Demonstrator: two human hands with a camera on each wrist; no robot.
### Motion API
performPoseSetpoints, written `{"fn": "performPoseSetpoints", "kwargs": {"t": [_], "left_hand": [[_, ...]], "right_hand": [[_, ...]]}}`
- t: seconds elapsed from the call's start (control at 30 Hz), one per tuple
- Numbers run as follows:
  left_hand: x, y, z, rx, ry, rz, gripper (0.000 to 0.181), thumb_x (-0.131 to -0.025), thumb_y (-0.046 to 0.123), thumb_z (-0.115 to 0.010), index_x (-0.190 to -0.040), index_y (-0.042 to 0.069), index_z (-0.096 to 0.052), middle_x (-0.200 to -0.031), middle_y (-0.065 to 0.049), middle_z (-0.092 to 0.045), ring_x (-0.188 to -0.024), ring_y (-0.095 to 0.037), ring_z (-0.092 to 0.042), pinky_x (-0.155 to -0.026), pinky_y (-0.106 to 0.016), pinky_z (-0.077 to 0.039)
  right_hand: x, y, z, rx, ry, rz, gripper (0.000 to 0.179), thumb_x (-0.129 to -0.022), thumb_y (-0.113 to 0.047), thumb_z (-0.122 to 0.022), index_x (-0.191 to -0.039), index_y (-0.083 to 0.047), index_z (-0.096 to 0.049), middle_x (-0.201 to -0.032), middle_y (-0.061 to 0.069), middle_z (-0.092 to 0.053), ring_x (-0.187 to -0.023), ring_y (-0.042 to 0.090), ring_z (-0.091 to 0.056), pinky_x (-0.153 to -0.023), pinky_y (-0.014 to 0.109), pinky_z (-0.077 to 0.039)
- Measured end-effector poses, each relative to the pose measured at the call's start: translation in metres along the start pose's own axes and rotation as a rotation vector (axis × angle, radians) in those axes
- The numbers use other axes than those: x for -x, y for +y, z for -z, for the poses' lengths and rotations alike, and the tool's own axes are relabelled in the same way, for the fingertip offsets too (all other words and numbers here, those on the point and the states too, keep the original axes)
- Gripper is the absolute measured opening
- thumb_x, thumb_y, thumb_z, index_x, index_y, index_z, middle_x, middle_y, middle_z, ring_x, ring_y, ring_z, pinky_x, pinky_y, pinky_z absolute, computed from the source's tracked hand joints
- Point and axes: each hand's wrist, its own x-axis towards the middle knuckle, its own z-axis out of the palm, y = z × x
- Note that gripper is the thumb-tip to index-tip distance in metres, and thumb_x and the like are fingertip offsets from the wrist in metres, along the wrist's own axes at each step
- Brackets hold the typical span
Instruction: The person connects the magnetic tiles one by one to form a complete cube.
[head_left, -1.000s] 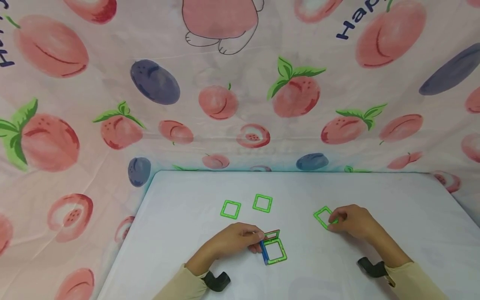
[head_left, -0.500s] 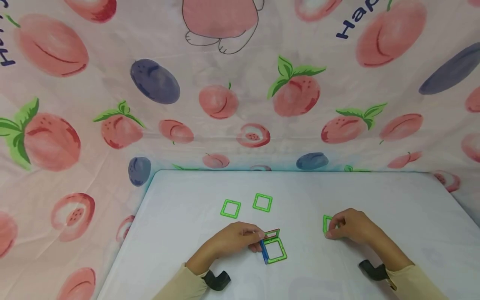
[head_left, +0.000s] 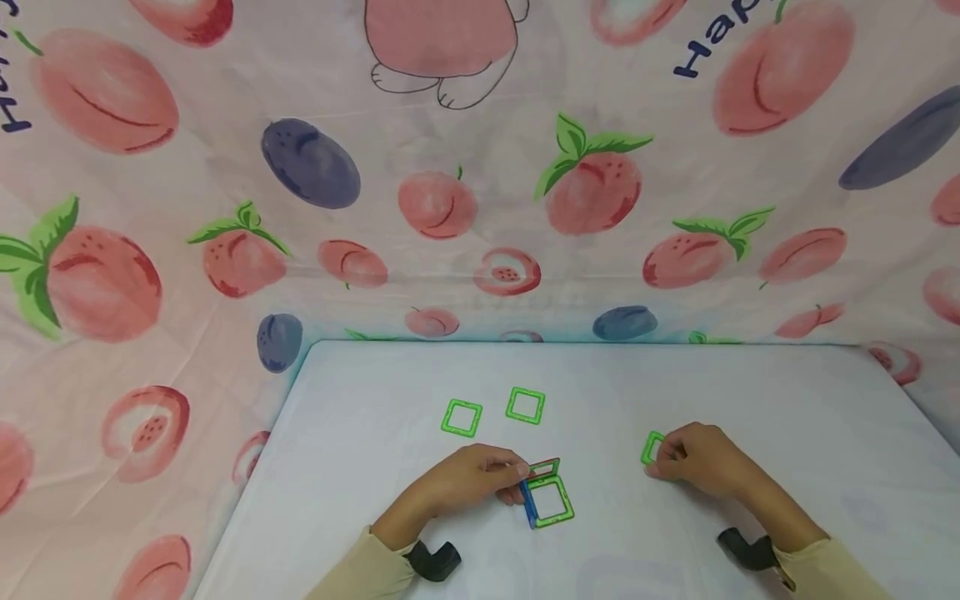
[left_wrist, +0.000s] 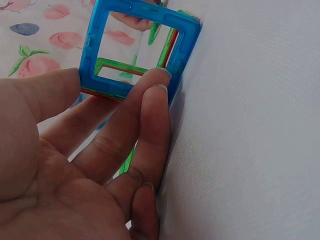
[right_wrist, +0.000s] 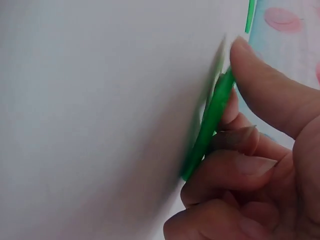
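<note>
On the white table, my left hand holds a small structure of square open-frame magnetic tiles at its upper left corner. Its green tile lies flat, while a blue tile stands along the left edge and a red tile rises at the back. In the left wrist view, the thumb and fingertips grip the blue frame. Off to the right, my right hand pinches a single green tile between thumb and fingers, tilted close over the table. The fingers hide part of this tile in the head view.
Two loose green tiles lie flat behind the structure, a left one and a right one. A fruit-print cloth hangs behind the white table and along its left side.
My right hand has drawn its green tile slightly toward me and turned it, so less of it shows past the fingers. The left hand and its structure stay in place.
</note>
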Motion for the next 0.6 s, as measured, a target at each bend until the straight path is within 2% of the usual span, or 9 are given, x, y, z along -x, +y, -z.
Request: {"fn": "performPoseSetpoints", "kwargs": {"t": [0.3,0.6], "left_hand": [[-0.001,-0.003,-0.001,-0.015,0.002,0.001,0.030,-0.103,0.044,-0.058,-0.108,0.021,-0.077,-0.087,0.004,-0.078,-0.085,-0.010,-0.072,-0.090,-0.027,-0.048],[-0.001,-0.001,0.000,-0.016,0.008,0.000,0.028,-0.104,0.041,-0.058,-0.109,0.021,-0.077,-0.085,0.003,-0.077,-0.084,-0.011,-0.072,-0.092,-0.027,-0.047]], "right_hand": [[0.005,-0.015,-0.001,-0.004,0.037,0.111,0.039,-0.095,-0.035,-0.072,-0.068,-0.017,-0.051,-0.061,-0.011,-0.035,-0.057,0.003,-0.035,-0.055,0.023,-0.030],[0.008,-0.038,-0.004,-0.102,-0.005,0.108,0.037,-0.097,-0.036,-0.070,-0.070,-0.014,-0.057,-0.062,-0.010,-0.040,-0.057,0.003,-0.036,-0.055,0.024,-0.031]]}}
